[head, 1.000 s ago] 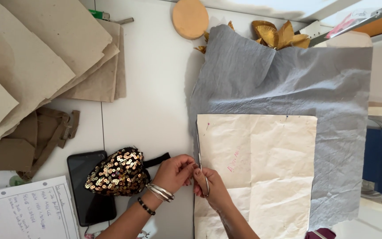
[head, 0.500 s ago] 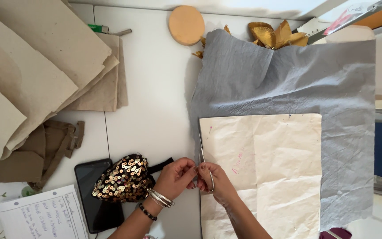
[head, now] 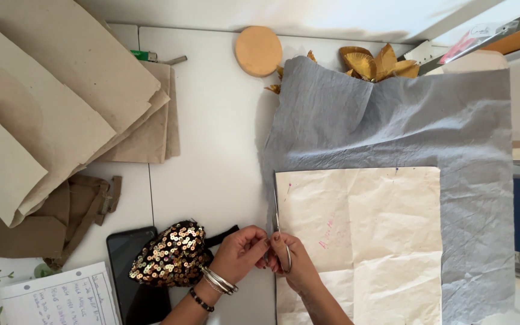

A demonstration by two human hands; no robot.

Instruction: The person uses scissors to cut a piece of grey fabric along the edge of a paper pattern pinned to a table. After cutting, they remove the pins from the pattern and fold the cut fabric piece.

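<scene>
Scissors (head: 279, 232) sit in the right hand (head: 294, 265), its grip closed through the handles, blades along the cream paper pattern's (head: 362, 235) left edge. Left hand (head: 239, 253) pinches the grey fabric (head: 392, 120) edge beside them. Farther up the desk (head: 212, 120): a round cork disc (head: 259, 50).

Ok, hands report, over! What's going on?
Right hand grips scissors at paper pattern edge. Left hand pinches grey fabric beside them. Nothing blocking.

Steel scissors (head: 278, 225) lie along cream paper pattern's (head: 362, 241) left edge.
</scene>
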